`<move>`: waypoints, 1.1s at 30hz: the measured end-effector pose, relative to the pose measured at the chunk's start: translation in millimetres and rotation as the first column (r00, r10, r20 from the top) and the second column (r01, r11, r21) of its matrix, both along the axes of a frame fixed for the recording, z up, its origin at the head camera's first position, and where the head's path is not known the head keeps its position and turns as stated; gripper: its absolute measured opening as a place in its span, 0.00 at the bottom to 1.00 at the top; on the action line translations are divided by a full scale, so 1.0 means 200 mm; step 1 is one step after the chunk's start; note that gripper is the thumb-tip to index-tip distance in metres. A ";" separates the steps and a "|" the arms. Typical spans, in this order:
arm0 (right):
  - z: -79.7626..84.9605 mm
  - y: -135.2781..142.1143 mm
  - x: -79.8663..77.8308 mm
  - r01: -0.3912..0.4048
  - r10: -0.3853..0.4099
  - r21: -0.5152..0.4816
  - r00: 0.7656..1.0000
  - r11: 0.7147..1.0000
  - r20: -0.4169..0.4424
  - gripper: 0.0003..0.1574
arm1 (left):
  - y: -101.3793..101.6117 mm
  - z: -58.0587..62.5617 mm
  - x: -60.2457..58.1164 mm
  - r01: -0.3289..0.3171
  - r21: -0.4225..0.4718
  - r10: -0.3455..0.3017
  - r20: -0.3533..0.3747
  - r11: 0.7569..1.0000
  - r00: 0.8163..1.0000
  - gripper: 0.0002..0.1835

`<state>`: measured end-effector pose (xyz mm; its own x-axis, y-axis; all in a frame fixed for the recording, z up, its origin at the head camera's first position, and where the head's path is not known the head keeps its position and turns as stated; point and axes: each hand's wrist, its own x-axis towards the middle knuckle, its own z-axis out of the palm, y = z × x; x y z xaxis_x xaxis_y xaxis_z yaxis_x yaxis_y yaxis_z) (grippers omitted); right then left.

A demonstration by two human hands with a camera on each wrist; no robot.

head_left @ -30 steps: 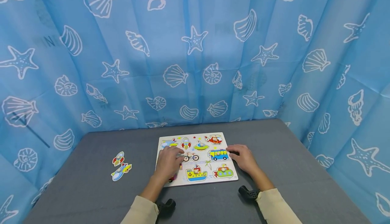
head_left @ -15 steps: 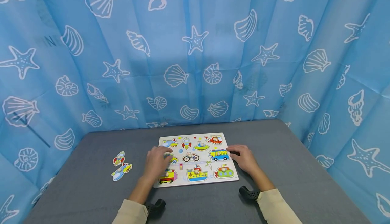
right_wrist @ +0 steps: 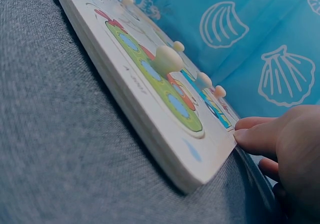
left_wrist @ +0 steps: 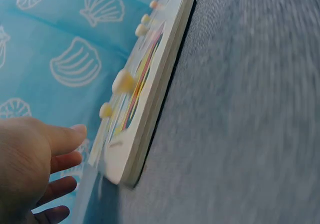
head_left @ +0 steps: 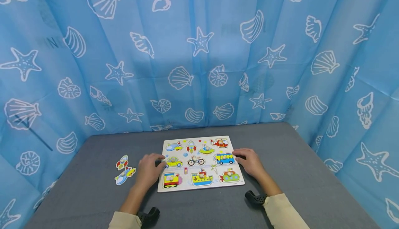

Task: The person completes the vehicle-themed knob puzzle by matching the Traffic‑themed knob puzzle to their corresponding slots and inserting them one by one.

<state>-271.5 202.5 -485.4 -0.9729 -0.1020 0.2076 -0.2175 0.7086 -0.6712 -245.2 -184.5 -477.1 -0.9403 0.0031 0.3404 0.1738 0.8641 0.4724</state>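
A white knobbed puzzle board (head_left: 187, 185) with several vehicle pictures lies on the grey table. My left hand (head_left: 149, 169) is at its left edge beside the yellow car piece (head_left: 173, 162); in the left wrist view the fingers are spread and hold nothing. At the opposite edge, near the bus piece (head_left: 224, 158), my right hand (head_left: 251, 162) rests its thumb and index fingertips against the board, without curling round it. A loose rocket piece (head_left: 122, 162) and a loose airplane piece (head_left: 125, 176) lie left of my left hand. Matching rocket and airplane pictures show on the board's top row.
Grey cloth covers the table (head_left: 299, 180). A blue curtain (head_left: 199, 55) with white shell and starfish prints hangs behind and around it. A black strap device (head_left: 149, 217) sits on my left wrist, and another black wrist device (head_left: 255, 198) on my right.
My left hand has moved left from over the board's bicycle and car to its left edge, uncovering the car and train pieces. The right hand and the loose pieces stay put.
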 end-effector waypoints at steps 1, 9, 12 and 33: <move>0.00 0.00 0.00 0.003 -0.003 0.000 1.000 1.000 0.003 0.17 | -0.01 0.00 0.00 -0.003 0.001 0.003 -0.001 1.000 1.000 0.12; 0.00 0.01 0.00 -0.004 0.004 0.007 1.000 1.000 0.003 0.17 | -0.10 0.02 0.03 -0.029 0.016 0.028 0.013 0.999 1.000 0.10; 0.01 0.01 0.00 -0.010 0.010 0.010 1.000 1.000 -0.003 0.17 | -0.14 0.02 0.04 -0.036 0.015 0.036 -0.002 0.999 0.999 0.10; 0.01 0.01 0.00 -0.011 0.011 0.008 1.000 1.000 0.004 0.17 | -0.42 -0.01 0.11 -0.027 -0.004 0.026 -0.082 1.000 0.996 0.09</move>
<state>-272.2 203.6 -484.3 -0.9726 -0.1144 0.2025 -0.2224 0.7118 -0.6663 -222.8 -268.5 -478.4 -0.9092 -0.0194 0.4159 0.1886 0.8715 0.4527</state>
